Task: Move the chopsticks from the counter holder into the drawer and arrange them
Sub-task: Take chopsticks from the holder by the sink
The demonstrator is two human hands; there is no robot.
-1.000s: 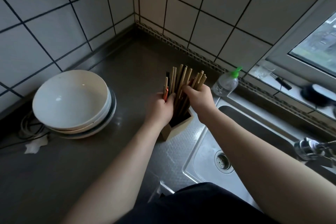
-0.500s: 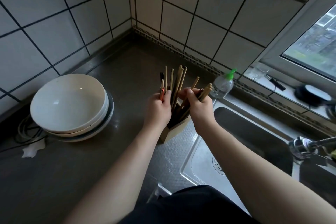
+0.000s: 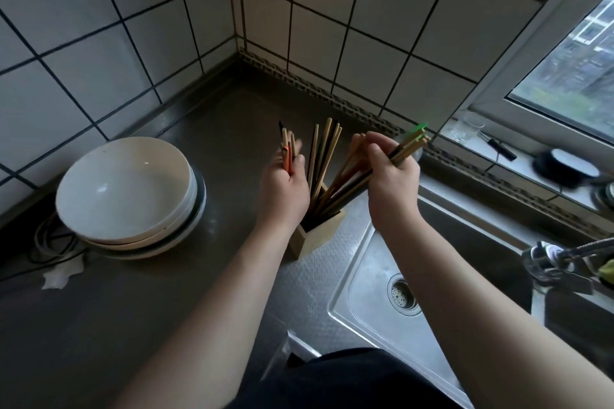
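A square wooden holder [image 3: 315, 237] stands on the steel counter beside the sink, with several wooden chopsticks [image 3: 321, 156] upright in it. My left hand [image 3: 285, 186] grips a few chopsticks, one orange-red, at the holder's left side. My right hand [image 3: 391, 183] is closed around a bundle of chopsticks [image 3: 411, 145] tilted to the right, their lower ends still inside the holder. No drawer is in view.
A stack of white bowls [image 3: 129, 196] sits left of the holder, with cables and a paper scrap beside it. The sink [image 3: 432, 295] with its drain lies to the right, a faucet [image 3: 558, 259] at the far right. Tiled walls close the corner behind.
My hands have spread apart. The right hand has pulled its bundle of chopsticks further to the right, splitting it from those standing upright; the left hand has shifted a little left with its few.
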